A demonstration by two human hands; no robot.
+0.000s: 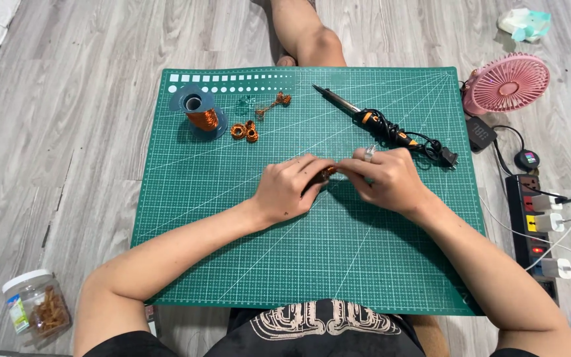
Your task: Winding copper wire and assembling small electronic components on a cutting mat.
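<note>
My left hand [290, 188] and my right hand [386, 177] meet over the middle of a green cutting mat [246, 264]. Both pinch a small copper wire coil [328, 173] between their fingertips; most of it is hidden by the fingers. A ring sits on a finger of my right hand. A spool of copper wire [199, 114] stands at the mat's far left. Beside it lie two small copper coils [244, 131] and a twisted copper wire piece [273, 103].
A soldering iron [371, 121] with a coiled black cord lies at the mat's far right. Off the mat to the right are a pink fan [507, 82] and a power strip [536, 225] with plugs. A clear jar [36, 307] stands on the floor at lower left.
</note>
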